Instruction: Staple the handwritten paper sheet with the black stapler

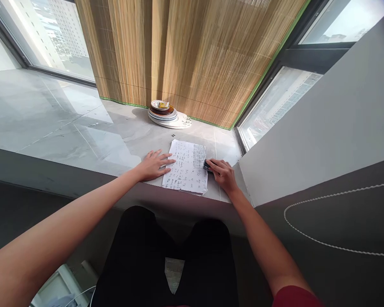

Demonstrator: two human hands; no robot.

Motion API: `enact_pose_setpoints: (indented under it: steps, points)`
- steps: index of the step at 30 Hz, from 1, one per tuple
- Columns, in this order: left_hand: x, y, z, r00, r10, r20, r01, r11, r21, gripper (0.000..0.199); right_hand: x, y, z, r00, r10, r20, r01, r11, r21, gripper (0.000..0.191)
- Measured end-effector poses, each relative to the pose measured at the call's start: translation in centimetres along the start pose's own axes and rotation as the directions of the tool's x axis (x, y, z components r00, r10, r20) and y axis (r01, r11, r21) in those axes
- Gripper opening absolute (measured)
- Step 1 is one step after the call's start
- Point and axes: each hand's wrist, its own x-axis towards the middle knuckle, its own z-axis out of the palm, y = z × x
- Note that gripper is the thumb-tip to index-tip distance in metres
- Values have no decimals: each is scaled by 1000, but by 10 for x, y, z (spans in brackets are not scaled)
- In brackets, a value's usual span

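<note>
While the left hand (154,165) lies spread, the right hand (222,173) grips a black tool (206,164). The white paper (186,167) carries dark handwriting.

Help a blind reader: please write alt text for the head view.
The right hand holds a small black object at the right edge of a handwritten sheet; the left hand rests on its left edge. Stacked plates sit beyond.

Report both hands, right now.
Left hand: open, fingers spread, fingertips on the paper's left side.
Right hand: closed, holding a black object at the paper's right edge.
</note>
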Motion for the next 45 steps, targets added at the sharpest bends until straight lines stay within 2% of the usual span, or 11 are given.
enact_pose_setpoints:
  steps: [12, 20, 25, 29, 32, 38, 41, 45]
  points:
    - [0, -2, 1, 1000, -5, -14, 4, 1000, -10, 56, 0, -4, -1, 1000, -4, 30, 6, 997, -75, 40]
    - [0, -3, 2, 1000, 0, -9, 0, 1000, -13, 56, 1, -16, -2, 998, 41, 57, -32, 989, -143, 51]
    - [0, -3, 1, 1000, -1, -12, 0, 1000, -20, 56, 1, -26, 5, 996, 83, 44, -75, 983, -165, 63]
    - [-1, -2, 1, 1000, -13, 0, 13, 1000, -19, 57, 2, -31, 7, 998, 51, 22, -47, 987, -156, 62]
    - [-1, -2, 1, 1000, -11, -1, 11, 1000, -9, 57, 1, -32, 6, 993, 97, -65, -104, 989, -108, 57]
    - [-2, -1, -3, 1000, -14, 28, 13, 1000, 20, 59, -3, -20, 17, 929, 285, -236, -305, 951, -52, 47]
    - [-3, -2, -4, 999, -2, 48, 0, 1000, 27, 58, -5, -8, 24, 856, 394, -335, -426, 904, -27, 23]
    - [-3, -3, -3, 1000, -3, 17, 2, 998, 59, 55, -3, -7, 17, 744, 468, -478, -522, 852, 22, 21]
